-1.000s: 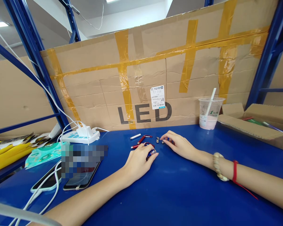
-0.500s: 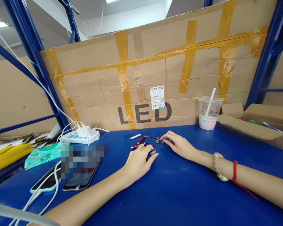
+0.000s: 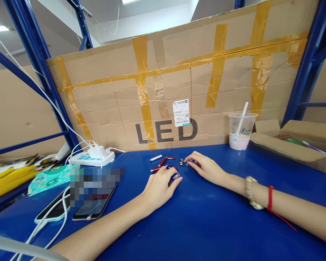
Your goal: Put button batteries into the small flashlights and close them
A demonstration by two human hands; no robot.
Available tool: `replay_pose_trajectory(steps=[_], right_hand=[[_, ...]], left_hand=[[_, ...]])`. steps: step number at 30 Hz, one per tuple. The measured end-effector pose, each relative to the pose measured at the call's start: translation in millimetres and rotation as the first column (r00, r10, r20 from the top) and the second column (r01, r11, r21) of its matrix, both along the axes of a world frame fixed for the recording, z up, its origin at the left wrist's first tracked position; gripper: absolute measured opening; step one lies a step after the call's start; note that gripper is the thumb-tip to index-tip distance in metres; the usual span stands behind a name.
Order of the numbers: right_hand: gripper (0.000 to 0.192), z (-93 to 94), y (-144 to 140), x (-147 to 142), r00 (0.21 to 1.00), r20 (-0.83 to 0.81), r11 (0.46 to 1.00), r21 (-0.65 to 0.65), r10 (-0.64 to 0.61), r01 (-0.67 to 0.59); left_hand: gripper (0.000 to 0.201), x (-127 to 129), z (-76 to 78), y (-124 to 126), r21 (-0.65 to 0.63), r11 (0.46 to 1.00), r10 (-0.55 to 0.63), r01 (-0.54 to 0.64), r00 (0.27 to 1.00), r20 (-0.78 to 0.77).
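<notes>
Nothing has shifted — left hand (image 3: 159, 185) clasps a blue keychain light (image 3: 175, 177); right hand (image 3: 206, 167) pinches button cells (image 3: 183, 162).

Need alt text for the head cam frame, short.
A person's left hand rests on a blue tabletop over a small blue keychain flashlight, while the right hand fingers tiny button cells. Red keychain flashlights lie just beyond, before a taped cardboard sheet marked LED; two phones sit left, a plastic cup right.
</notes>
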State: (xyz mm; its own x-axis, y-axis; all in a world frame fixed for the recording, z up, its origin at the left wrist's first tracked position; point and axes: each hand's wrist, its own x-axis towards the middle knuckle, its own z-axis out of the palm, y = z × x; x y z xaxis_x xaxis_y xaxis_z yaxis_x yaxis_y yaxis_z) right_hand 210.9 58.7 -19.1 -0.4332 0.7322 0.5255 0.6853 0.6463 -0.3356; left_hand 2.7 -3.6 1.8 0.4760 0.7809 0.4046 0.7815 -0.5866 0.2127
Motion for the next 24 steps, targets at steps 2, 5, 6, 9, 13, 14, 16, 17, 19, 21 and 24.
replay_pose_trajectory(steps=[2,5,6,9,13,14,16,17,19,21,24], right_hand=[[0.024,-0.1,0.1,0.0,1.0,0.001,1.0,-0.002,-0.001,0.001],[0.023,-0.2,0.0,0.0,1.0,0.008,1.0,-0.002,-0.006,0.006],[0.023,-0.2,-0.1,0.0,1.0,0.011,1.0,-0.002,-0.005,0.005],[0.023,-0.4,0.1,0.3,1.0,0.016,1.0,-0.002,-0.006,0.006],[0.023,-0.8,0.7,0.6,1.0,0.02,1.0,0.001,-0.007,0.007],[0.023,-0.8,0.7,0.5,1.0,0.02,1.0,0.002,-0.004,0.004],[0.023,-0.5,0.3,0.2,1.0,0.021,1.0,0.001,-0.005,0.005],[0.023,-0.2,0.0,-0.1,1.0,0.023,1.0,0.001,-0.009,0.009],[0.022,0.2,-0.7,-0.5,0.999,0.029,1.0,0.001,-0.019,0.019],[0.022,0.3,-0.8,-0.6,0.999,0.034,1.0,0.001,-0.022,0.022],[0.02,-0.8,0.5,0.1,0.999,0.033,1.0,-0.006,-0.015,0.015]], left_hand=[[0.023,0.0,0.2,-0.1,0.0,1.0,0.001,-0.001,1.0,0.0],[0.023,-0.1,0.4,-0.4,0.004,1.0,0.003,-0.003,1.0,-0.002],[0.023,-0.1,0.3,-0.5,0.006,1.0,0.003,-0.003,1.0,-0.003],[0.023,-0.1,0.1,-0.7,0.006,1.0,0.005,-0.005,1.0,-0.003],[0.022,0.3,-0.2,-0.3,0.001,1.0,0.005,-0.005,1.0,0.0],[0.022,0.4,-0.3,-0.2,0.0,1.0,0.006,-0.006,1.0,0.0],[0.022,0.5,-0.4,0.0,0.001,1.0,0.01,-0.01,1.0,-0.003],[0.022,0.5,-0.4,0.0,0.002,1.0,0.01,-0.01,1.0,-0.004],[0.022,0.3,-0.5,-0.1,0.005,1.0,0.007,-0.007,1.0,-0.007],[0.022,0.1,-0.4,-0.1,0.008,1.0,0.004,-0.004,1.0,-0.007],[0.022,-0.3,-0.4,0.1,0.009,1.0,0.003,-0.002,1.0,-0.006]])
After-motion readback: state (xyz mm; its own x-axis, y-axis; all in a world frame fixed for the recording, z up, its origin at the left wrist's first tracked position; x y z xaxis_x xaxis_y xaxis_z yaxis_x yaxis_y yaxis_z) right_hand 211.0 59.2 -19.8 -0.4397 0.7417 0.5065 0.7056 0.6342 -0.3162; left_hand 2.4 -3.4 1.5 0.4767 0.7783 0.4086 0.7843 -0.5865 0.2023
